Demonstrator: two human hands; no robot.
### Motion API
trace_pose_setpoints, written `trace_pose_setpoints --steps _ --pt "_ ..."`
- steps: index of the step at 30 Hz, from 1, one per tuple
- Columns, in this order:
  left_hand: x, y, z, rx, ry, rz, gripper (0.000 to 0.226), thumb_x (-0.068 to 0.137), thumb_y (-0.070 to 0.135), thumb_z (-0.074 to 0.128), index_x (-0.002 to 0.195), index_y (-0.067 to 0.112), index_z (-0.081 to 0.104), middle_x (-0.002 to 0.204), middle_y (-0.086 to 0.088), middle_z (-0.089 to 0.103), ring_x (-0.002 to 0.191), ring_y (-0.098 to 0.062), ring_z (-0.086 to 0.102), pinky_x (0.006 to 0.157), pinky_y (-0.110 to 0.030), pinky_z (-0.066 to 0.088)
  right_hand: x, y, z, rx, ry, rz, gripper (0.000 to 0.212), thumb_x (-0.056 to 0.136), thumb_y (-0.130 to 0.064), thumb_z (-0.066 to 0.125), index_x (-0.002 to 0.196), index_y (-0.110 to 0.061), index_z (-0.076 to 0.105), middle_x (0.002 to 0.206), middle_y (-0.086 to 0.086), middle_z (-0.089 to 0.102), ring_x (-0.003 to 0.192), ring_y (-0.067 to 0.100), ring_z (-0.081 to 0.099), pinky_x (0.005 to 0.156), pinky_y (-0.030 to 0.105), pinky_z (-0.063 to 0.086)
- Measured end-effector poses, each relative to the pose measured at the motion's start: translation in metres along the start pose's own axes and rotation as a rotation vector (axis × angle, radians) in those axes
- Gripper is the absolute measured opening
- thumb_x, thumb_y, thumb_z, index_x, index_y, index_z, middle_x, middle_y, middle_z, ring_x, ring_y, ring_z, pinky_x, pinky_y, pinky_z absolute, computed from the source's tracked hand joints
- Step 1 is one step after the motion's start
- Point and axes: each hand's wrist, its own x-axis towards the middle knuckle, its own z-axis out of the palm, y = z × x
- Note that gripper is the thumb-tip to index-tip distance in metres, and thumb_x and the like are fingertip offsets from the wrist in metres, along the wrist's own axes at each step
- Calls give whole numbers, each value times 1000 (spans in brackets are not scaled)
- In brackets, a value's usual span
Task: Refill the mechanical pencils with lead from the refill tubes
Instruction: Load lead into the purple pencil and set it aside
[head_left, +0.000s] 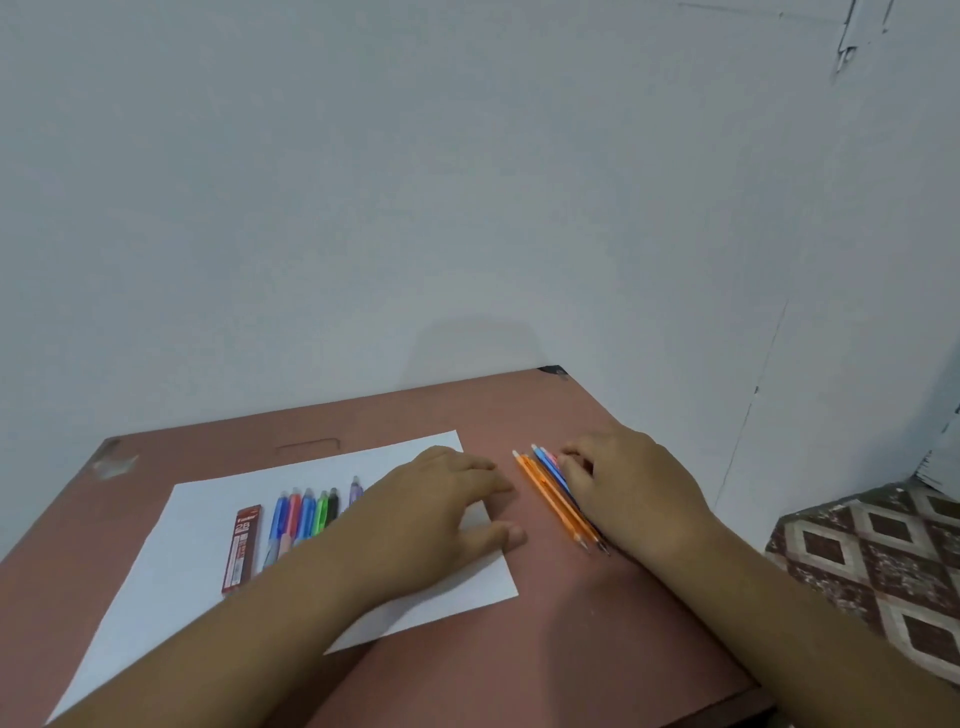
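Note:
A white paper sheet (208, 561) lies on the reddish-brown table (571, 623). On its left part sits a red 2B lead refill tube (241, 548). Beside it runs a row of several coloured mechanical pencils (306, 514), partly hidden by my left forearm. My left hand (441, 514) rests flat on the sheet's right edge, fingers straight. To the right, on bare table, lies a bunch of slim pencils (553, 493), orange, blue and pink. My right hand (623, 483) lies over their right side, its curled fingertips touching the pink and blue ones near their tops.
A pale wall rises right behind the table's far edge (363, 402). At the right, below the table's edge, is a brown and cream diamond-patterned surface (883, 561). The table's back left corner (111, 457) is scuffed.

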Motion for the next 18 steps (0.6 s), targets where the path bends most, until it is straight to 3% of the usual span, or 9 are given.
trace_pose_setpoints --steps 3,6,11,15,18 --pt "-19 -26 -9 1 6 -72 53 93 67 48 142 46 48 153 26 38 140 3 29 114 -23 28 -1 -6 -2 -4 36 -46 31 104 -45 42 112 -32 69 107 -11 66 91 9 58 78 24 49" --pt "-43 -53 -16 -32 48 -142 53 89 69 50 137 48 52 147 30 41 135 9 31 106 -15 28 -1 -18 6 52 35 -120 28 101 -44 47 103 -28 69 100 -13 63 94 12 60 83 35 54" --pt "-74 -82 -25 -32 60 -175 59 84 75 42 134 45 58 143 29 48 130 12 35 102 -13 31 -2 -55 8 80 -98 -322 28 101 -44 49 122 -35 66 113 -21 58 114 8 52 92 33 49" --pt "-90 -96 -30 -47 59 -210 66 83 76 38 135 42 58 144 25 47 123 15 30 102 -13 29 5 -85 10 94 -226 -433 41 98 -50 55 139 -43 54 129 -24 53 130 3 38 94 24 31" --pt "-99 -115 -26 -78 85 -237 76 77 85 30 135 44 58 143 24 49 123 14 32 106 -17 31 12 -100 12 158 -390 -457 77 83 -67 66 151 -48 34 150 -26 37 143 3 22 111 31 29"
